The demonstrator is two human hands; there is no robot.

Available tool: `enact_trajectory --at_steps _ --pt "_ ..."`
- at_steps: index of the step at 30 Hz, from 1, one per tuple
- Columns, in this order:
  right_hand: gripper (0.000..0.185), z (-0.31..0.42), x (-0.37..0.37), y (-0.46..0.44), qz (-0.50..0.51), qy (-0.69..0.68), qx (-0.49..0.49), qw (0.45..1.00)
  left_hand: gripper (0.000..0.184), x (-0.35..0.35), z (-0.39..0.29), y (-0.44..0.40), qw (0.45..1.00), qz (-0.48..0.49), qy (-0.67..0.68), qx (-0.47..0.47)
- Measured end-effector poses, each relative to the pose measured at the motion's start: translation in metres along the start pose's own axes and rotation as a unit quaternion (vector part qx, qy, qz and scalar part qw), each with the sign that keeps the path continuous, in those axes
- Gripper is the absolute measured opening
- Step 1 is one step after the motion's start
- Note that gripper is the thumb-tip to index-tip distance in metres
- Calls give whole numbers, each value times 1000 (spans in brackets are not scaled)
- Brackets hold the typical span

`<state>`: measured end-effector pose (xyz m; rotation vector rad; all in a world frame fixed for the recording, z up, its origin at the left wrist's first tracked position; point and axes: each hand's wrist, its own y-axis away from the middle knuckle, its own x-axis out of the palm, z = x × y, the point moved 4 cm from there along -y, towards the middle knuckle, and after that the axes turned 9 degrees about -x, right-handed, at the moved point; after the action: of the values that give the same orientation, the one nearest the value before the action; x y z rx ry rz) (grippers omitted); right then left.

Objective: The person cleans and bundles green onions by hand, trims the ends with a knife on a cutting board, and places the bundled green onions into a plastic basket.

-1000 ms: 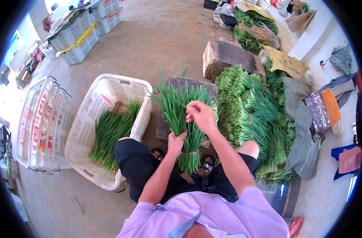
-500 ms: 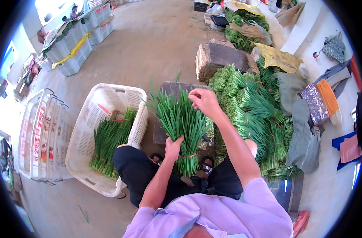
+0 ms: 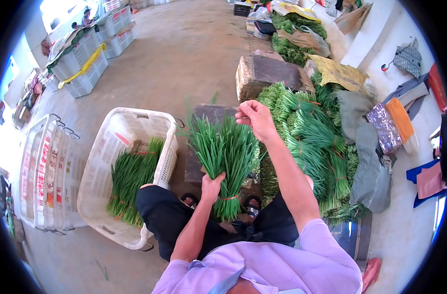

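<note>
L hand (image 3: 212, 187) w/ chive bundle (image 3: 223, 152), R hand (image 3: 255, 118) raised by leaf tips.
Bundle upright btwn the knees, leaves fanned up, pale stem ends down; L fingers wrapped round its L side at mid-length, just above red band (image 3: 228, 198). R fingers curled in, narrow gap to thumb, at upper R edge of the leaves; prob. no blade pinched, but too small to be sure. Dark low box (image 3: 194, 164) behind bundle. White crate (image 3: 104, 159) to L, banded chives (image 3: 135, 171) lying inside. Chive pile (image 3: 314, 142) to R, past R forearm.
</note>
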<state>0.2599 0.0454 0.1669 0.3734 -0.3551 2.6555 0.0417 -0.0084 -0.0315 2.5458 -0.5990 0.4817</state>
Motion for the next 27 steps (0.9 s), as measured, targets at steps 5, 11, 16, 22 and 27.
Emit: enact_trajectory --at_steps 5,11,16,22,27 --pt "15 13 -6 -3 115 317 -42 940 27 -1 6 -2 1000 -6 -13 -2" --pt "21 -15 -12 -7 218 471 48 853 27 0 5 -2 1000 -4 -7 -8" --pt "13 -3 -27 -20 21 188 -14 982 26 -1 0 2 998 -21 -59 -7" --pt "16 3 -24 -12 105 378 7 920 24 1 7 -2 999 -12 -36 1" --pt "20 -16 -23 -4 147 386 59 909 25 1 5 0 999 -13 -34 2"
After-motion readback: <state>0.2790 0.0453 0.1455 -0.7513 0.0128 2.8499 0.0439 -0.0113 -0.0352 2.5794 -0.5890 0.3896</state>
